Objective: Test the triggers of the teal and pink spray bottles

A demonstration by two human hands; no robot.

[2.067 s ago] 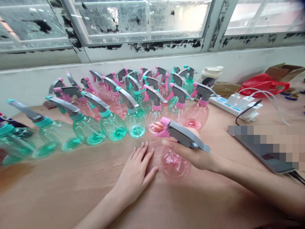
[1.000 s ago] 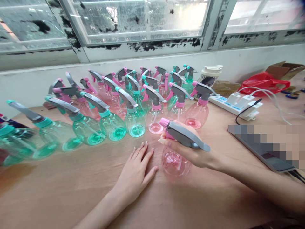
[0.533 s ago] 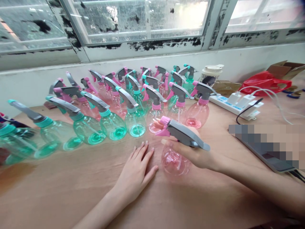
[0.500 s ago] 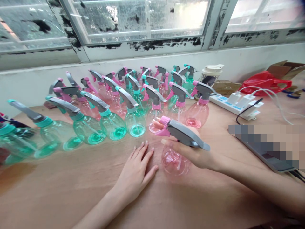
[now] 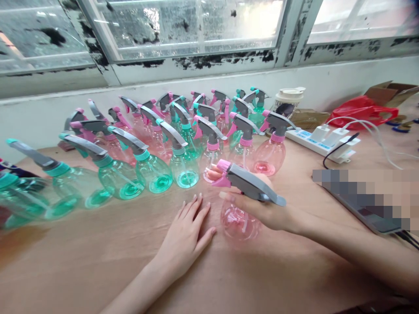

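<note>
My right hand (image 5: pixel 258 209) is wrapped round the neck of a pink spray bottle (image 5: pixel 240 222), just under its grey and pink trigger head. The bottle stands upright on the wooden table (image 5: pixel 108 261), its nozzle pointing left. To the left of it, my left hand (image 5: pixel 185 235) lies flat on the tabletop with fingers stretched out, holding nothing. Just beyond both hands is a row of spray bottles, among them a green spray bottle (image 5: pixel 185 170) and another pink spray bottle (image 5: pixel 270 155). The fingers behind the held bottle's neck are partly hidden.
Several more green and pink spray bottles crowd back towards the wall. On the right are a white power strip (image 5: pixel 322 146) with plugs and cables, a paper cup (image 5: pixel 288 104), a red plastic bag (image 5: pixel 362 112), a cardboard box (image 5: pixel 393 93) and a phone-like dark device (image 5: pixel 363 209).
Hardly anything differs. The whole view has shifted slightly; both hands and the held spray bottle keep their places on the table.
</note>
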